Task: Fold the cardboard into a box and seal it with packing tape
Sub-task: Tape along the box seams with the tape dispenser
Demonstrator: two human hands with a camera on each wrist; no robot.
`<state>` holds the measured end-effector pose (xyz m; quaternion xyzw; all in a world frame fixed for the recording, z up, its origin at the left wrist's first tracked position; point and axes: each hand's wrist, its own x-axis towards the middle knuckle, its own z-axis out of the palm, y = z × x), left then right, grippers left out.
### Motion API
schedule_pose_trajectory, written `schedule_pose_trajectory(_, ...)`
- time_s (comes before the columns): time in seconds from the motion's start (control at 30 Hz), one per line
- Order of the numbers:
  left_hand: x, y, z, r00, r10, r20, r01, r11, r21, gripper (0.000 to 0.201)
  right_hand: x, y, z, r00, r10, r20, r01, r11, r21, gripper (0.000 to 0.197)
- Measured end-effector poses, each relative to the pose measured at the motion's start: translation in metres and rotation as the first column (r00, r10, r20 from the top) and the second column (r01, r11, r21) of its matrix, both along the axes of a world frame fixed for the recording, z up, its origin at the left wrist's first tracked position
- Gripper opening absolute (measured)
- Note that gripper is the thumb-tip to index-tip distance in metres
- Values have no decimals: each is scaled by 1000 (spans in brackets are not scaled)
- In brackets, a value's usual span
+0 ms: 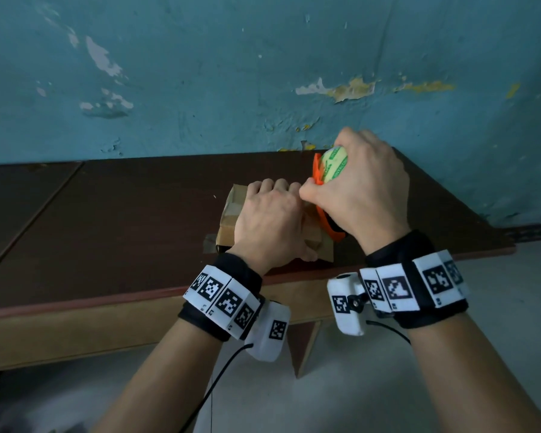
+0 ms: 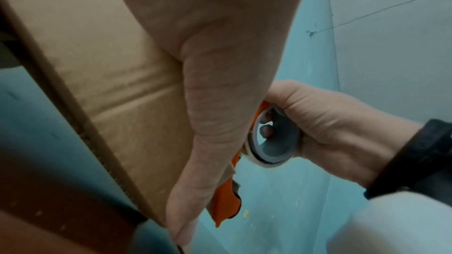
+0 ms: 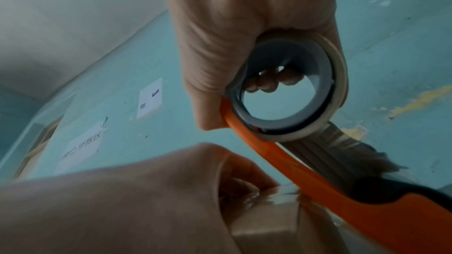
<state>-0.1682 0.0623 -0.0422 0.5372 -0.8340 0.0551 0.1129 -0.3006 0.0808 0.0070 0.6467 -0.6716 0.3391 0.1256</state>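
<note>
To the left of both hands the dark brown table (image 1: 122, 214) runs out toward a seam, with a peeling teal wall (image 1: 200, 73) close behind it. A scrap of tape (image 1: 209, 243) sticks to the tabletop just left of the left wrist. The left hand (image 1: 270, 218) lies palm down on the cardboard box (image 1: 231, 210), covering most of its top; its fingers curl over the far edge, and the left wrist view shows the thumb laid along the box's side panel (image 2: 117, 84). Only the box's left end and near right corner show past that hand. Just right of it, touching at the knuckles, the right hand (image 1: 361, 185) wraps the roll of packing tape (image 3: 291, 86) in its orange dispenser (image 3: 342, 196), fingertips (image 3: 263, 84) showing through the core. The dispenser slants down from the roll to the box's right edge, and a clear strip seems to reach the box top there, though blur makes the contact uncertain.
</note>
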Motion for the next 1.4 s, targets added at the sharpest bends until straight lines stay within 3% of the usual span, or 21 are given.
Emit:
schedule_pose_trajectory(0.23, 0, 0, 2, 1000, -3, -9, 3, 1000, 5, 101, -6, 4, 0, 995, 90, -42, -90, 996, 14, 51)
schedule_pose_trajectory(0.5, -2, -6, 4, 1000, 9, 4, -9, 998, 61, 97, -4, -4, -1, 986, 152, -75, -149, 988, 43, 50)
schedule_pose_trajectory(0.6, 6, -6, 11, 996, 52, -77, -50, 998, 24, 98, -16, -5, -13, 940, 235, -249, -198, 967, 163, 45)
schedule_pose_trajectory(0.63, 13, -7, 16, 985, 68, -157, -69, 998, 2, 98, -25, -4, -18, 935, 229, -271, -175, 962, 209, 45)
schedule_pose_trajectory(0.7, 25, -11, 22, 953, 85, -292, -89, 996, -3, 97, -50, -1, -19, 978, 126, -168, -94, 978, 185, 45)
schedule_pose_trajectory(0.77, 26, -9, 22, 963, 47, -266, -42, 999, 23, 98, -71, -2, -11, 1000, 27, -10, -26, 999, 40, 47)
schedule_pose_trajectory(0.83, 20, -5, 19, 982, 8, -187, -4, 1000, 24, 98, -73, -6, -3, 1000, -20, 23, 21, 1000, -17, 51)
schedule_pose_trajectory(0.97, 17, -5, 16, 981, -25, -192, 30, 999, 23, 103, -63, -14, -22, 997, -68, 25, 67, 997, 48, 57)
schedule_pose_trajectory(1.07, 23, -7, 17, 973, -31, -230, 37, 999, 22, 103, -61, -21, -28, 1000, -12, -8, 13, 999, 53, 42)
schedule_pose_trajectory(1.27, 29, -6, 19, 969, -36, -243, 50, 998, 49, 103, -59, -18, -34, 975, -60, -215, 134, 929, 345, 26)
schedule_pose_trajectory(1.4, 30, -5, 19, 966, -40, -256, 52, 998, 39, 101, -57, -17, -41, 977, -97, -190, 167, 901, 400, 28)
